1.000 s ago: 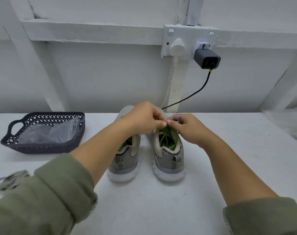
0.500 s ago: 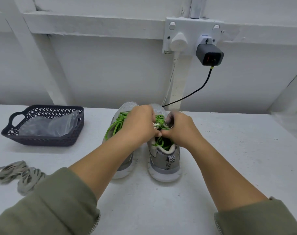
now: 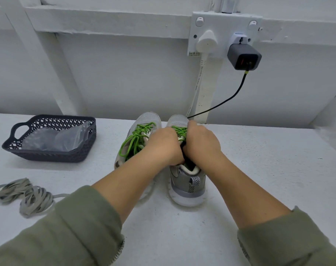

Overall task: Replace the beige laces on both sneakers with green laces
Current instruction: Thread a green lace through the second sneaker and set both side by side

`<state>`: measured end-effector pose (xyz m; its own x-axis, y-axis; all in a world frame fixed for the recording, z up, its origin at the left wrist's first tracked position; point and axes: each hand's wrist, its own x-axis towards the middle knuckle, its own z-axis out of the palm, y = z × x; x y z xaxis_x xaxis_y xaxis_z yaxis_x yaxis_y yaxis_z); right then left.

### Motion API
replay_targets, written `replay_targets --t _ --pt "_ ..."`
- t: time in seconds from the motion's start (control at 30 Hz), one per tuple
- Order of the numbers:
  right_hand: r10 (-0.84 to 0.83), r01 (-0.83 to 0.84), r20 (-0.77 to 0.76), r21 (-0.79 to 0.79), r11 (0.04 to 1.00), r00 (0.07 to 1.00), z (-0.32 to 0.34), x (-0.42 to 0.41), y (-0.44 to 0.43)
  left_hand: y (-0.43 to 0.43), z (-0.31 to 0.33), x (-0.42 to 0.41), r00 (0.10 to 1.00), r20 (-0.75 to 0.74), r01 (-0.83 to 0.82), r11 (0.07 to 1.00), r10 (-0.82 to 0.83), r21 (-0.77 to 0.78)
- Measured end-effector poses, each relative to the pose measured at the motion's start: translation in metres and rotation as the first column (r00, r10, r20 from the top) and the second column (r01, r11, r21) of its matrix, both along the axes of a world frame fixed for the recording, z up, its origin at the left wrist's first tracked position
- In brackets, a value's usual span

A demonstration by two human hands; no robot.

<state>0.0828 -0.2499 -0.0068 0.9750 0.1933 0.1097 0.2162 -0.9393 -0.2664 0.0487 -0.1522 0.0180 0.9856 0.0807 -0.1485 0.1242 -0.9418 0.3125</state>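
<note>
Green round-cord lace point(image 3: 179, 131) on the right mesh sneaker point(image 3: 188, 184) gripped by curled left hand point(image 3: 163, 145) and right hand point(image 3: 201, 144)

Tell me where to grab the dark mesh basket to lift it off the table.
Grip the basket by its cut-out handle at the left end, coming from the left and above. That loop is open and juts outward; the walls slope, and a loose plastic bag lies inside.

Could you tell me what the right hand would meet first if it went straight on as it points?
The right hand, gripping the green lace, points away from the person along the right sneaker. It would first meet that sneaker's toe, then probably the black cable at the wall; depth is unclear.
</note>
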Motion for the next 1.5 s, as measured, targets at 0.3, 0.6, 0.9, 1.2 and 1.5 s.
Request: replay_targets --t 0.3,0.6,0.9,1.2,1.5 --pt "0.184 -0.002 -0.421 0.398 0.917 0.888 0.035 -0.014 -0.056 0.005 0.007 0.004 0.997 -0.076 0.019 1.000 -0.019 -0.013" --pt "0.011 0.132 -0.331 0.406 0.904 0.943 0.021 -0.011 -0.043 0.029 0.022 0.005 0.988 -0.065 0.131 0.983 -0.140 -0.129" --pt "0.246 0.162 -0.528 0.611 0.775 0.813 0.026 -0.013 -0.059 0.036 0.014 -0.001 0.989 -0.019 0.138 0.960 -0.147 -0.242" --pt "-0.135 0.175 -0.213 0.179 0.968 0.968 0.003 -0.008 -0.020 0.041 0.015 -0.005 0.991 0.037 0.137 0.959 -0.132 -0.248" --pt "-0.036 0.271 -0.523 0.380 0.884 0.852 0.006 -0.021 -0.030 0.123 0.026 -0.026 0.974 -0.177 -0.153 0.988 0.144 -0.034"
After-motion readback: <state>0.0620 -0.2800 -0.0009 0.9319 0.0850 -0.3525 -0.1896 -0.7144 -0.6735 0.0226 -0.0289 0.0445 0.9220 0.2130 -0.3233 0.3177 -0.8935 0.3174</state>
